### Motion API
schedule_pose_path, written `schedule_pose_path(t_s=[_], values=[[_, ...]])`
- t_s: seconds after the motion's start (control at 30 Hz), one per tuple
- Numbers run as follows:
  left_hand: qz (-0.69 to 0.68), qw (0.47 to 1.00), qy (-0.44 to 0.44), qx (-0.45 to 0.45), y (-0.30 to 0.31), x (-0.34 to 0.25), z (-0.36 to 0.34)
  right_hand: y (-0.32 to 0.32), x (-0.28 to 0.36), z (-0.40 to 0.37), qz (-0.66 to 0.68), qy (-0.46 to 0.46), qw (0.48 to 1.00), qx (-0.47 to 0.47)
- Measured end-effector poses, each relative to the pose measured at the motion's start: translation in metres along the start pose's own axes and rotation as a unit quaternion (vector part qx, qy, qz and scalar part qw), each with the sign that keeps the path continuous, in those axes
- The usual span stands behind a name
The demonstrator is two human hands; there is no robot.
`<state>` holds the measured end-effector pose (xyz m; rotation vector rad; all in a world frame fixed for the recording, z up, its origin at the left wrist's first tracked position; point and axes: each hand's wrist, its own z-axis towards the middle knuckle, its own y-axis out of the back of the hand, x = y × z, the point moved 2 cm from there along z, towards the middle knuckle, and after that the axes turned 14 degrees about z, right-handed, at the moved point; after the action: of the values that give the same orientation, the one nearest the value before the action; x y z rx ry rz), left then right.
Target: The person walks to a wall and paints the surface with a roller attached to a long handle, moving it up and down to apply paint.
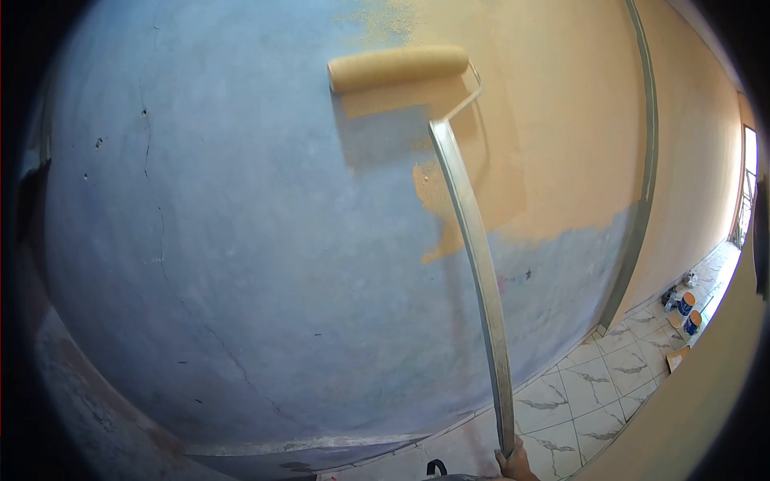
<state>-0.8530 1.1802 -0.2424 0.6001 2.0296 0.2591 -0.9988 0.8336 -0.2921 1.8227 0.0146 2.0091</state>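
A hand [515,462], which looks like my right hand, is wrapped round the lower end of a long pale pole [478,272] at the bottom edge. The pole rises to a wire frame that carries a paint roller [399,69] coated in tan paint. The roller lies level against the wall [241,240], whose left and lower parts are blue-grey. Tan paint [561,120] covers the upper right of this wall, with an uneven lower edge. My left hand is not in view.
Two paint buckets [686,304] [693,322] stand on the marble-patterned tile floor [565,385] at the right, near a bag and a piece of cardboard [678,359]. A grey vertical strip [646,160] runs down the wall corner. Thin cracks mark the blue-grey wall.
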Motion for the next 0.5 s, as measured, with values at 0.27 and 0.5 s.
schedule_pose_path(t_s=[0.27, 0.5], values=[[-0.002, 1.0, -0.007, -0.004, 0.004, 0.002, 0.007, 0.005, 0.15, 0.108, -0.016, 0.054, 0.998, -0.015], [-0.005, 1.0, -0.014, -0.001, 0.005, 0.01, 0.016, 0.037, 0.289, 0.179, 0.004, 0.215, 0.975, -0.05]])
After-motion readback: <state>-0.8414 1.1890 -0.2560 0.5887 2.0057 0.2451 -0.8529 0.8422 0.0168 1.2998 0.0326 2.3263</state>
